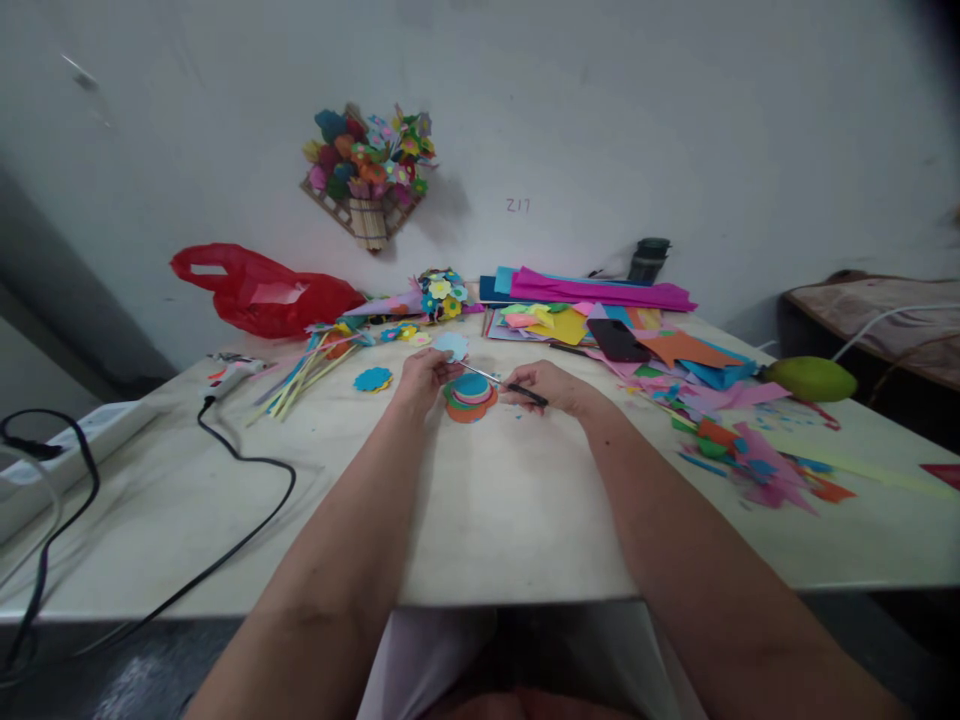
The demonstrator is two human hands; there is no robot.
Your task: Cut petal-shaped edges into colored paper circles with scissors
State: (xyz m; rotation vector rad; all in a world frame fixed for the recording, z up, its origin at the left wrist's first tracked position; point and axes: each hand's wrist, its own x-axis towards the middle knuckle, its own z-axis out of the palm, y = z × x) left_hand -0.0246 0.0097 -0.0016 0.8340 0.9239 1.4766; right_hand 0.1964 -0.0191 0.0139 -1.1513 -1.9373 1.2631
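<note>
Pale-blue paper disc, one, just beyond the paper stack, pinched in the left hand. Black-handled metal tool, one, gripped by the right hand at the stack's right, its thin end reaching toward the disc. Blue scalloped paper, left of the stack. Dark phone, beyond the stack to the right. Red plastic bag, beyond it, far left.
</note>
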